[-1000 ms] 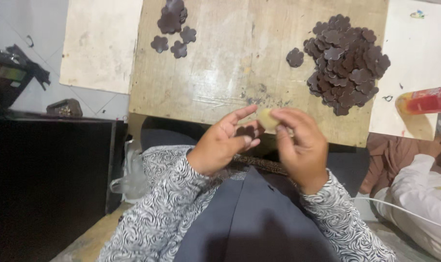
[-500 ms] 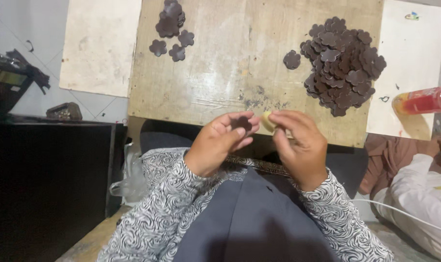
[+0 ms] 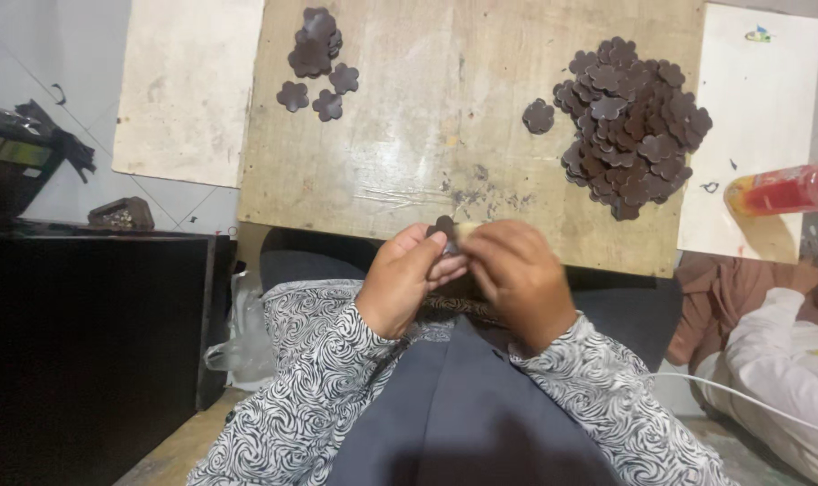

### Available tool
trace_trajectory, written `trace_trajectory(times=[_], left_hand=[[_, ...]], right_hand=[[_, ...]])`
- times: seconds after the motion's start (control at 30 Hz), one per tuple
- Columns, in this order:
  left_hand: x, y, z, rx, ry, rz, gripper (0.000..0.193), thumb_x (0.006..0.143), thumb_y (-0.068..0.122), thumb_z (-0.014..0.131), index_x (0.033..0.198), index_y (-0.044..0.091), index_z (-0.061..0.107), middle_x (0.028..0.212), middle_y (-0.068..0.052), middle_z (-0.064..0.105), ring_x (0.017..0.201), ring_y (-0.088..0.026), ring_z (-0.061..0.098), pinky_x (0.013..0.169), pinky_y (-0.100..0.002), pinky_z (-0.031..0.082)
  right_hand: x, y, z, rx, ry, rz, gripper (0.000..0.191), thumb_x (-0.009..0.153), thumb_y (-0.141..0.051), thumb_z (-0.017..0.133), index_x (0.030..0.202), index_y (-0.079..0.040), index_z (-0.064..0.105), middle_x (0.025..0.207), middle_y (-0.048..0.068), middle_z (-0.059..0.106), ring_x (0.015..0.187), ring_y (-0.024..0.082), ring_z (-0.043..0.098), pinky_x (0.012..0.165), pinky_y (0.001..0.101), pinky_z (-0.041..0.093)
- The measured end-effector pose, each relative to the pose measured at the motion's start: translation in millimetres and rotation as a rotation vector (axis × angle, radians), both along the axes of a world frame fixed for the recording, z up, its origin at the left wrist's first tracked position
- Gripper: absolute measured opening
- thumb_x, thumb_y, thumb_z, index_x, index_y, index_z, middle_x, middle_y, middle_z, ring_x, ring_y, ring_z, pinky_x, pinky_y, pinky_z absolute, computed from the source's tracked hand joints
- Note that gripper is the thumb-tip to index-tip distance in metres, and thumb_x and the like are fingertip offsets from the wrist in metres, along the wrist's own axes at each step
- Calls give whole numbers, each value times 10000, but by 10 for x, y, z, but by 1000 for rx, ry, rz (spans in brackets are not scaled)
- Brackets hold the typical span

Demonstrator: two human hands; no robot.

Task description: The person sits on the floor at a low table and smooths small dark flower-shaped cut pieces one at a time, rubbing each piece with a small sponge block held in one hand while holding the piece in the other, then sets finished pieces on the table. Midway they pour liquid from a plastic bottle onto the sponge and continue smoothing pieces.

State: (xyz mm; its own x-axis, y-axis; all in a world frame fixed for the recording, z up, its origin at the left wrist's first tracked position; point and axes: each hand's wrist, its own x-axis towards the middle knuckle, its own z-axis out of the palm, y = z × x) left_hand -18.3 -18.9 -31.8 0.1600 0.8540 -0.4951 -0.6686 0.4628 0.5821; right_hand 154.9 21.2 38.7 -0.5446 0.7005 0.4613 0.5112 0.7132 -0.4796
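Both hands have drawn closer together since a moment ago, so the pale bit seen between them is now nearly hidden. Her left hand (image 3: 404,288) pinches a small dark flower-shaped piece (image 3: 443,227) between thumb and fingertips, fingers curled tight around it, right at the near edge of the wooden board (image 3: 409,135). Her right hand (image 3: 517,279) is closed in against it, fingers bent and touching the same piece; whether it grips anything of its own I cannot tell. On the board, a big heap of dark flower pieces (image 3: 632,126) lies at the far right, one loose piece (image 3: 539,116) just beside it, and a small cluster (image 3: 317,58) sits at the far left. A red bottle (image 3: 782,189) lies off to the right.
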Motion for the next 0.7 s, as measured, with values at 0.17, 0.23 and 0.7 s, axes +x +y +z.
trace_trajectory(times=[0.17, 0.23, 0.7], left_hand=[[-4, 16, -69, 50, 30, 35, 189, 1066, 140, 479, 1117, 7, 604, 1004, -53, 711, 890, -103, 678, 835, -266, 552], [31, 26, -96, 267, -64, 64, 182, 1104, 126, 492, 1140, -12, 606, 1015, -61, 685, 888, -110, 644, 841, -279, 534], [-100, 91, 148, 149, 332, 44, 175, 973, 75, 705, 1122, -14, 681, 991, -70, 701, 858, -111, 624, 779, -273, 528]], right_hand=[[84, -22, 61, 47, 73, -33, 296, 814, 41, 769, 1101, -17, 724, 1115, 115, 700, 1075, 318, 681, 959, 411, 554], [50, -61, 40, 54, 77, 50, 304, 804, 26, 777, 1101, -5, 722, 1113, 125, 701, 1073, 319, 681, 955, 414, 555], [318, 81, -354, -1318, 1031, -230, 363, 961, 12, 508, 1313, -6, 597, 1160, 135, 682, 1002, 234, 700, 875, 341, 559]])
